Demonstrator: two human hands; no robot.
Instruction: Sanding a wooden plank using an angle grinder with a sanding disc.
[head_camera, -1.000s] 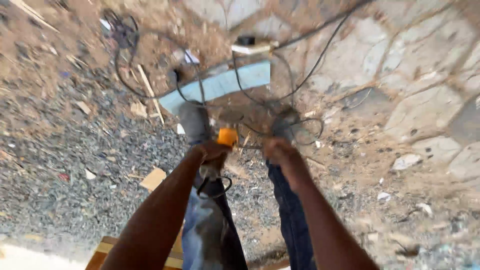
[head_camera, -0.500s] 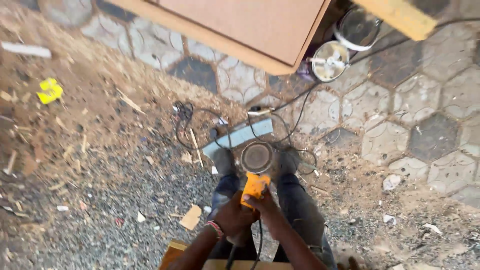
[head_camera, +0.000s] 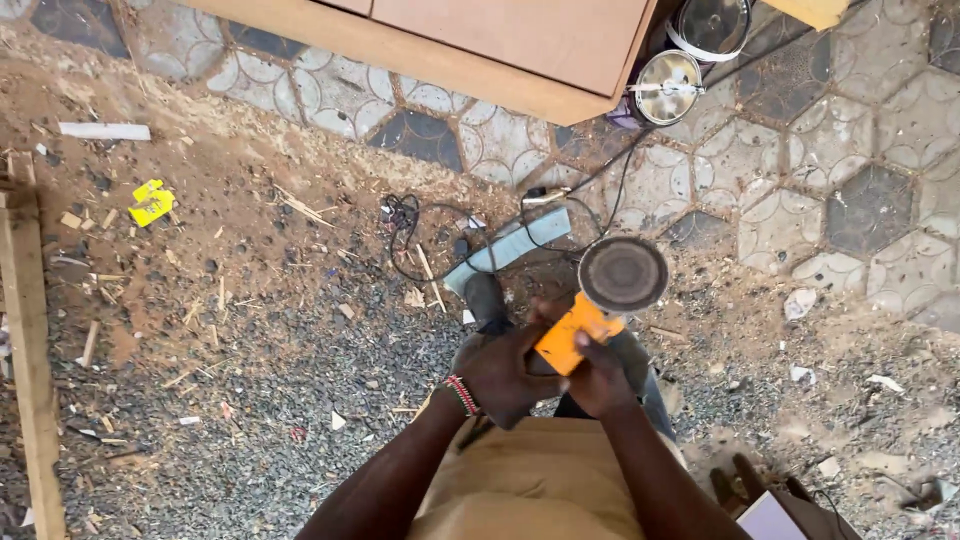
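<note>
Orange sander (head_camera: 572, 336) has risen from knee height, its round disc (head_camera: 623, 274) now turned up. Left hand (head_camera: 505, 372) and right hand (head_camera: 598, 378) wrap fingers round its body, over the gravel ground (head_camera: 250, 420).

Bright, even daylight, soft shadows, sharp focus, slight wide-angle stretch at edges

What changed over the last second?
The right hand joined the left hand on the orange grinder, which was raised and turned so its disc now faces up at right. The cables and pale board stayed put on the ground.
</note>
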